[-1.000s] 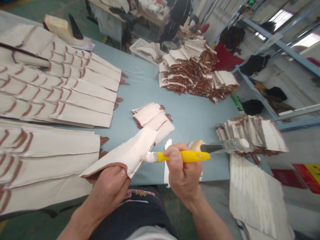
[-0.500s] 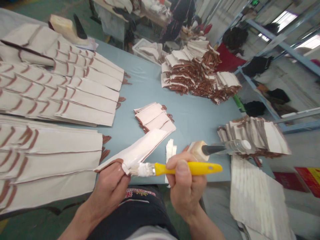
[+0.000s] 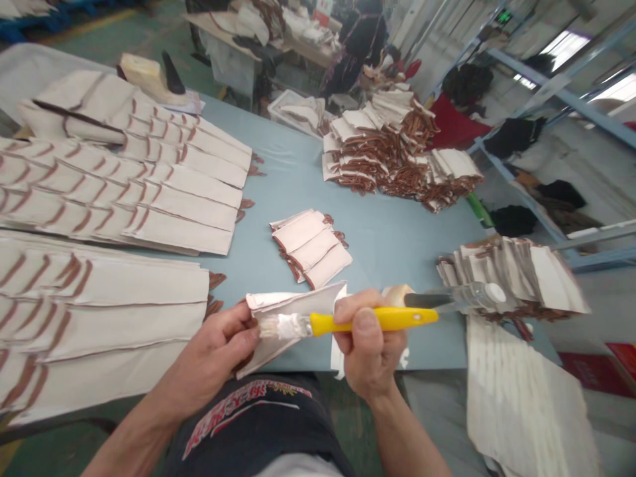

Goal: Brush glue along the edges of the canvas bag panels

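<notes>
My left hand (image 3: 226, 341) pinches the end of a pale fabric piece (image 3: 271, 354) with brown edging, which is spread apart near the table's front edge. In my right hand (image 3: 370, 344) is a paintbrush (image 3: 377, 320) with a yellow handle, held level and pointing left. Its bristles (image 3: 278, 326) carry white paste and lie over the fabric piece, close to my left fingertips; whether they touch it I cannot tell. Just beyond lies a small stack of folded pale pieces (image 3: 315, 248) with brown edges. A white strip (image 3: 338, 354) is partly hidden behind my right hand.
Overlapping rows of pale pieces (image 3: 124, 318) cover the table's left side. Brown-edged bundles (image 3: 377, 146) are heaped at the back, with another bundle (image 3: 511, 275) at right. A clear bottle (image 3: 474, 297) stands beyond the brush. A person (image 3: 355, 46) is in the background.
My left hand has turned and opened up the fabric piece, which has moved off the small stack toward me. The brush has shifted slightly up, its bristles now over the opened piece.
</notes>
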Action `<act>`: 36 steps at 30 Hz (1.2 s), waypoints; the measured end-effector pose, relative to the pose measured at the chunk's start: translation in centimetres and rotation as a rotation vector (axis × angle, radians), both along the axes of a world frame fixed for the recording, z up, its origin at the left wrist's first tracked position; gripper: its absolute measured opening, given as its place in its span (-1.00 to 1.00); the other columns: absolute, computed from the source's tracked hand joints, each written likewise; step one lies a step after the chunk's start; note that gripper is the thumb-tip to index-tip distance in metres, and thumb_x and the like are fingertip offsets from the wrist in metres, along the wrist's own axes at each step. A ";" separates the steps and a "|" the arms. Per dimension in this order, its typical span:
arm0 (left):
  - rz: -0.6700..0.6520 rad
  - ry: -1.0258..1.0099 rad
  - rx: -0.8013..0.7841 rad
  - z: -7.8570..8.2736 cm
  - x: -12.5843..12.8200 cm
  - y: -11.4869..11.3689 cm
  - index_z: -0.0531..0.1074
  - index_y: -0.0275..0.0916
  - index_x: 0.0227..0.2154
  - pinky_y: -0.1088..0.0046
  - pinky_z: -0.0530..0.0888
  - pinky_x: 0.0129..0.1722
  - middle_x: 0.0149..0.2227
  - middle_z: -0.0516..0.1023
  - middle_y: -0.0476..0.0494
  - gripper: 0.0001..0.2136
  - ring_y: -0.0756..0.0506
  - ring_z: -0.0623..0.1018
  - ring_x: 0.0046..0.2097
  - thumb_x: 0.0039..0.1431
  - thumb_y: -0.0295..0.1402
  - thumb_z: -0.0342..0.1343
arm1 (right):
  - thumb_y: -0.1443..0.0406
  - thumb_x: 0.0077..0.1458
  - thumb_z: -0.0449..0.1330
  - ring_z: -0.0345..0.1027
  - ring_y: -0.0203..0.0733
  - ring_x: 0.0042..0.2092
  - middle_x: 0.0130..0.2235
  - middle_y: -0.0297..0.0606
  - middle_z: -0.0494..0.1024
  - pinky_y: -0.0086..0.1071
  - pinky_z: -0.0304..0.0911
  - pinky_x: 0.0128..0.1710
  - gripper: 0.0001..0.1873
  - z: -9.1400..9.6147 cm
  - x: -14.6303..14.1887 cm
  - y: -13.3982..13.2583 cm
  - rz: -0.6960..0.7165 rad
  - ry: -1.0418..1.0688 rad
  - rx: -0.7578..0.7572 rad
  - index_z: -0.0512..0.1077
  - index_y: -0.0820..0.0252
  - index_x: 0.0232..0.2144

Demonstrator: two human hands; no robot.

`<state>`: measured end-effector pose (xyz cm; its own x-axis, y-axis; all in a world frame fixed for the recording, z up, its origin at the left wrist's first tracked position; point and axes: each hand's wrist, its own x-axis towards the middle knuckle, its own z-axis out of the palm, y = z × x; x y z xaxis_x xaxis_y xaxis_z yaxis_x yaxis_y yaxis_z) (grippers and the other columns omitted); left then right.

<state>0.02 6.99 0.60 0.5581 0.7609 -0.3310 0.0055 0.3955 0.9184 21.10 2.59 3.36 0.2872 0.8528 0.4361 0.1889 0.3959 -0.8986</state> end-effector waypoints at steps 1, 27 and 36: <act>-0.011 -0.036 -0.043 -0.1 -0.1 -0.2 0.66 -0.29 0.04 0.51 0.23 -0.50 -0.41 0.52 -0.03 -0.57 -0.01 0.27 -0.48 0.25 -0.08 0.33 | 0.11 0.55 0.12 0.13 -0.38 -0.67 -0.55 -0.49 0.39 -0.48 0.07 -0.68 -0.65 -0.5 -0.1 0.1 0.009 -0.058 0.036 0.53 0.09 -0.27; 0.271 -0.185 -0.358 3.5 1.0 -0.5 0.64 -0.28 -0.46 0.58 0.32 -0.57 -0.57 0.46 0.04 -0.67 0.02 0.34 -0.53 -0.25 -0.26 0.62 | 0.16 0.64 0.01 0.31 -0.34 -0.60 -0.49 -0.44 0.56 -0.37 0.21 -0.55 -0.68 -0.5 -0.4 0.7 0.103 -0.525 0.555 0.48 0.09 -0.15; 0.247 -0.157 -0.372 2.8 0.6 -1.1 0.59 -0.27 -0.43 0.58 0.34 -0.54 -0.53 0.51 0.01 -0.70 0.00 0.36 -0.48 -0.27 -0.33 0.53 | 0.16 0.56 0.13 0.34 -0.28 -0.59 -0.50 -0.43 0.55 -0.37 0.25 -0.57 -0.78 -1.2 2.9 -1.0 0.012 -0.574 0.476 0.53 0.06 -0.14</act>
